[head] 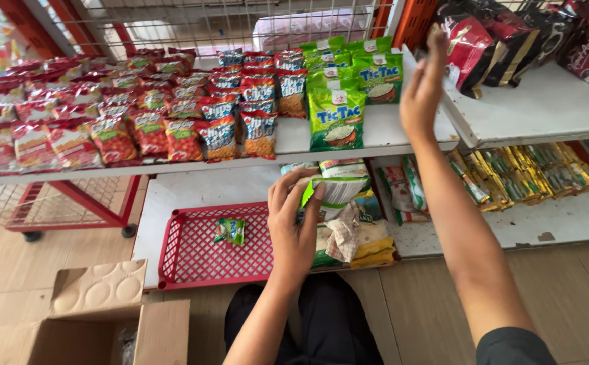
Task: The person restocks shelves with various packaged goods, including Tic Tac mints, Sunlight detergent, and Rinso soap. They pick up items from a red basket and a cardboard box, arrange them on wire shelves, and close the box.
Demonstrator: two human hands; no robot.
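At the lower shelf's (173, 196) front edge, left hand (294, 226) clamps a green-and-white snack packet (335, 189), long axis upright. Right hand (424, 88), fingers loosely together, empty, reaches toward the upper shelf's (402, 132) right end.

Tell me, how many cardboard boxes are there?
1. The open cardboard box sits on the floor at the lower left, in front of the red tray. Others may be out of view.
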